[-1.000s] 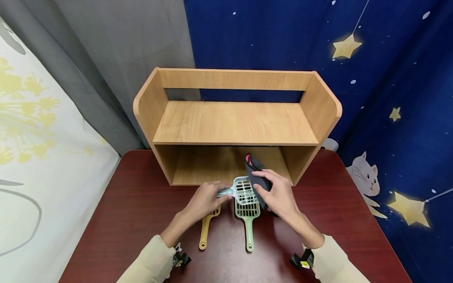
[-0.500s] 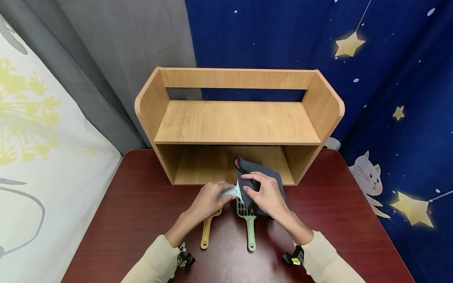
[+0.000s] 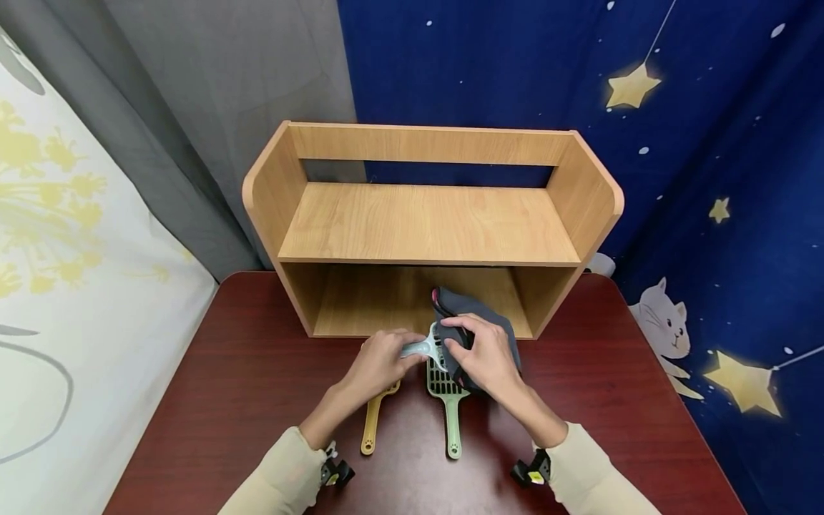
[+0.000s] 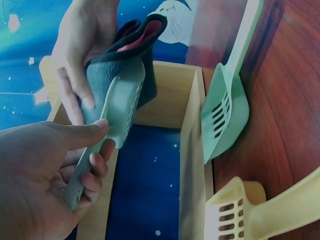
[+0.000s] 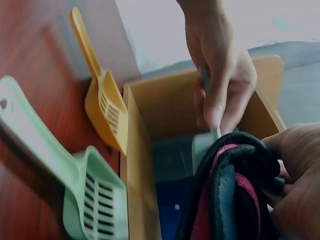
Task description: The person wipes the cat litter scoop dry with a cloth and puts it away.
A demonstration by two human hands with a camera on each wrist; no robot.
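L hand (image 3: 385,359) is nr R hand (image 3: 486,354) (both w/ bent fingers (image 4: 92,181)).

Gripping a folded dark cloth (image 5: 227,192) with pink inner layers in the right hand (image 5: 302,185), at the lower right of the view. Pinching a pale scoop (image 5: 200,148) with the left hand (image 5: 220,75), just beyond the dark cloth, hiding part of that scoop behind it. Showing a yellow scoop (image 5: 96,112) and a green scoop (image 5: 74,175), both slotted, on the red-brown table (image 5: 40,65), just beside a wooden shelf (image 5: 165,105).
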